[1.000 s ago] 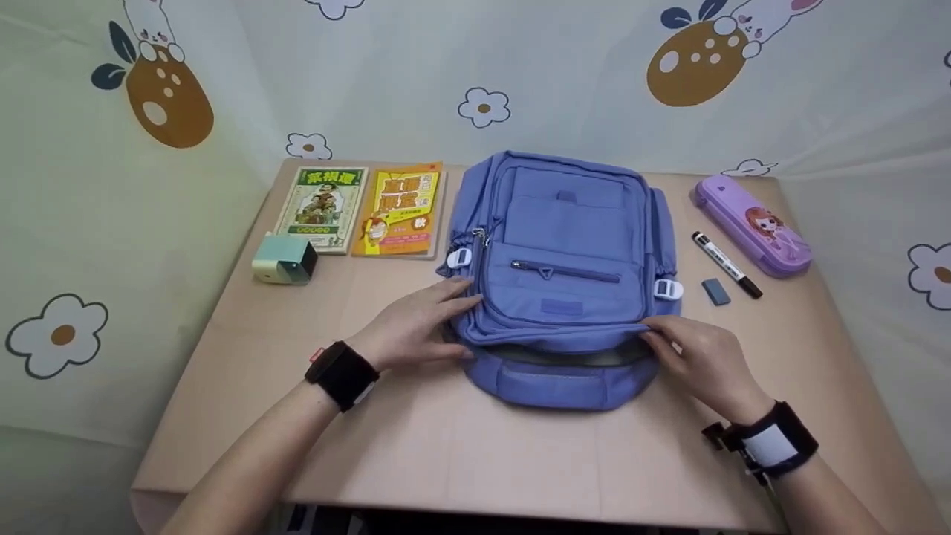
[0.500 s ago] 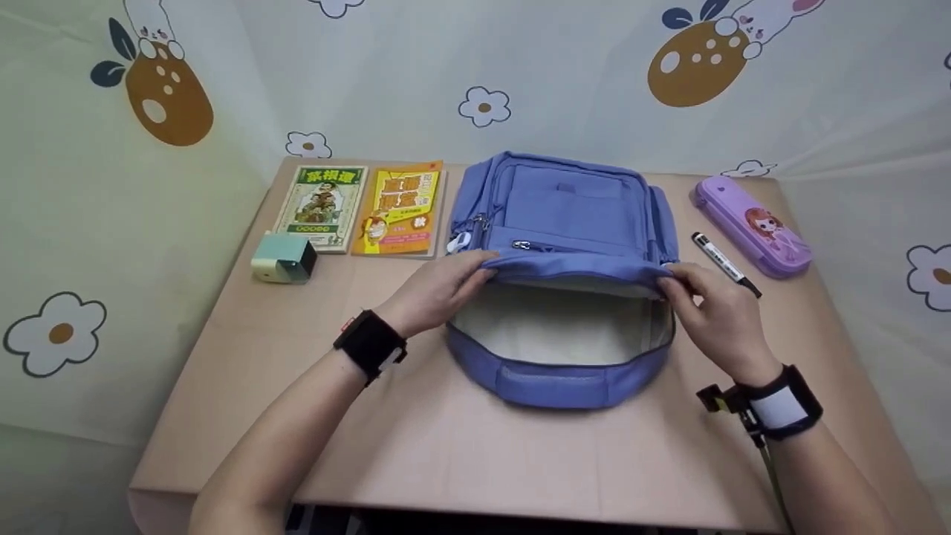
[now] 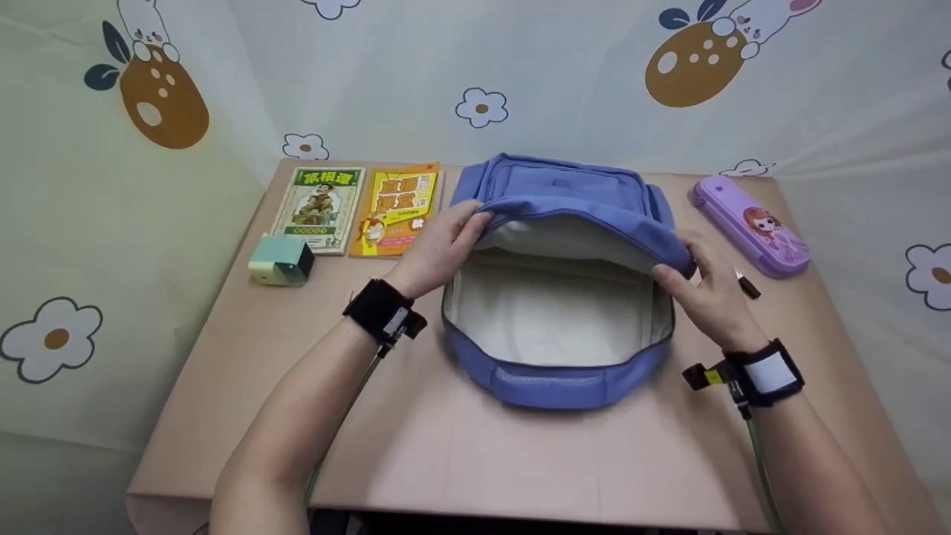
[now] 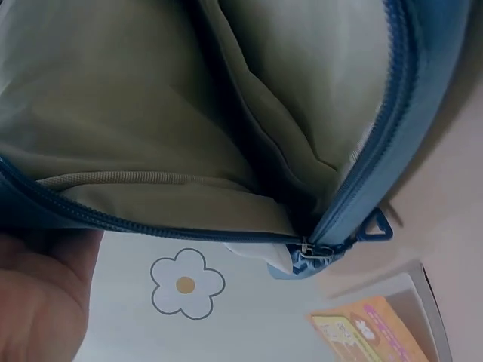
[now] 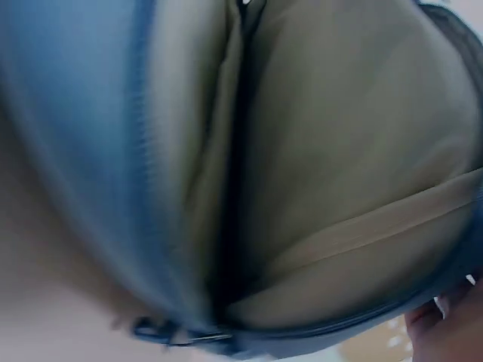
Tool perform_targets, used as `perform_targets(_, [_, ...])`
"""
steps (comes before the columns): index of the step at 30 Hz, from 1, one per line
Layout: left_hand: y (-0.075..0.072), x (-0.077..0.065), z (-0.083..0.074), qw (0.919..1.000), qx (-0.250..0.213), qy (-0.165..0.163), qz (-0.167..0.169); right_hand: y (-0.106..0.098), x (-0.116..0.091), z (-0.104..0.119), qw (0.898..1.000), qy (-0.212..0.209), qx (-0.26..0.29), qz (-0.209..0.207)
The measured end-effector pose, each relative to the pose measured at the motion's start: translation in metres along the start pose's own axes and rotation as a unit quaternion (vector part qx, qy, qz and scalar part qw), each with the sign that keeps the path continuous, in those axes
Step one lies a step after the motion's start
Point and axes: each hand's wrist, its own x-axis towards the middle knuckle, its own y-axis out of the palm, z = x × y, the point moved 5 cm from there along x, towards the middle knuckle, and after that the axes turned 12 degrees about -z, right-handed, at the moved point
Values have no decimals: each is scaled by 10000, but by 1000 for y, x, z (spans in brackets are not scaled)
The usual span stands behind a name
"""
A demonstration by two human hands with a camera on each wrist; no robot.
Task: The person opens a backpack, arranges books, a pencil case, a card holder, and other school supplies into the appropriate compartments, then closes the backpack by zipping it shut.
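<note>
A blue backpack [image 3: 561,390] lies on the table with its main compartment unzipped and its pale lining [image 3: 557,316] exposed. My left hand [image 3: 440,249] pinches the left side of the raised front flap [image 3: 572,212]. At the flap's right side, my right hand [image 3: 709,293] grips the edge, thumb on the near side and fingers behind. The left wrist view looks into the lining, with a zipper pull [image 4: 313,249] at the opening's corner and part of the left hand [image 4: 38,298] by the rim. The right wrist view is blurred; fingers of the right hand [image 5: 449,320] show at its lower right.
Left of the backpack lie a green-bordered book [image 3: 319,208] and an orange-yellow book [image 3: 394,208], with a mint and cream box-shaped item [image 3: 281,260] below them. A purple pencil case [image 3: 750,223] lies at right. A marker [image 3: 747,285] is mostly hidden behind my right hand.
Both hands have lifted the front flap up and away from me, widening the opening. My left hand went from lying beside the bag to pinching the flap. The small blue-grey block is now hidden.
</note>
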Motion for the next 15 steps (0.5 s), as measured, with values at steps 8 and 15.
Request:
perform_targets(8, [-1, 8, 1, 9986, -273, -453, -30, -2, 11, -30, 9965, 662, -504, 98])
perform_targets(15, [2, 8, 5, 9977, -279, -615, -21, 6, 18, -34, 9946, 658, -756, -258])
